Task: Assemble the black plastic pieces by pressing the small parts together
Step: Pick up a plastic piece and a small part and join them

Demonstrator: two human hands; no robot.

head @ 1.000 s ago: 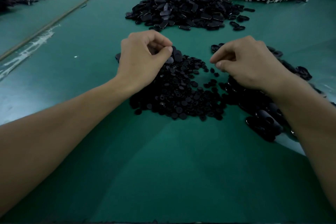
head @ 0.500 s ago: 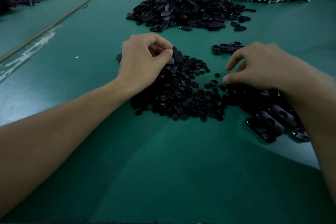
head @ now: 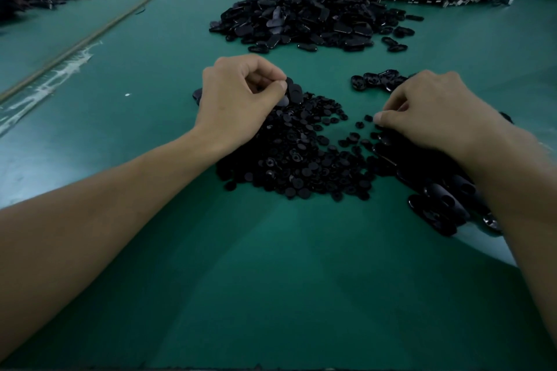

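Small-parts heap (head: 301, 159): matte black round discs, button-like, spread loosely on the smooth green mat (head: 271, 280).
Left hand (head: 238, 99): at the heap's far-left edge, fingers curled, thumb and forefinger pinching a smooth oval black piece (head: 294, 93).
Right hand (head: 437, 117): just right of the heap, fingers curled downward among stray discs; whether it holds one cannot be told.
Oval shells (head: 437, 199): glossy and elongated, piled right of the heap, partly hidden by the right forearm.
Big mound (head: 301, 18): beyond the heap, tangled black pieces.

Small round parts (head: 295, 159): black matt plastic. Oval pieces (head: 440, 199): glossy. Table (head: 271, 280): smooth green mat.
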